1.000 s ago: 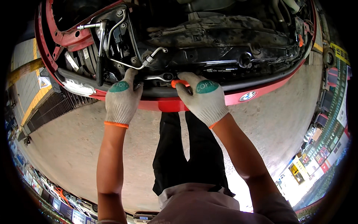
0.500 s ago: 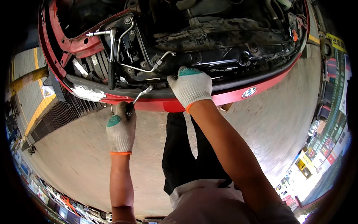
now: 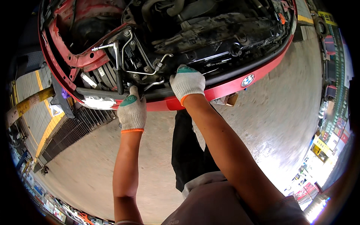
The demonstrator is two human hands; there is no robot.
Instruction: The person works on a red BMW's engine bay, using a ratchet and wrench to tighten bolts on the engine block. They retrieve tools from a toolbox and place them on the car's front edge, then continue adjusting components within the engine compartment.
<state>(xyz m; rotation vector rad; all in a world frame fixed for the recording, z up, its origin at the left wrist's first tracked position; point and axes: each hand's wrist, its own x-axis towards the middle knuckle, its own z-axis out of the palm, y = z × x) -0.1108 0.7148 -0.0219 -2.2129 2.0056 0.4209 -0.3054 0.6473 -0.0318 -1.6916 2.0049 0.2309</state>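
My left hand (image 3: pixel 132 109), in a white knit glove with a green patch, is closed at the front edge of a red car (image 3: pixel 159 105). From its fingers a chrome ratchet wrench (image 3: pixel 154 84) points right over the black trim; the grip is hidden in the glove. My right hand (image 3: pixel 188 81), gloved alike, is curled over the same edge further right. Its fingertips are hidden, so what they grip does not show. Left of centre, a second ratchet (image 3: pixel 118 62) with a black handle and a chrome extension lies on the black panel beside a bent metal pipe (image 3: pixel 152 72).
The open engine bay (image 3: pixel 210 35) lies beyond my hands, with dark hoses and covers. Under the bumper is a cardboard box (image 3: pixel 231 99). A metal floor grating (image 3: pixel 77 129) is at the left, and stocked shelves (image 3: pixel 333 123) stand far right.
My left hand has moved up and forward, bringing the ratchet wrench from in front of the bumper to over the trim. My right hand stays at the edge. The whole view has shifted slightly.
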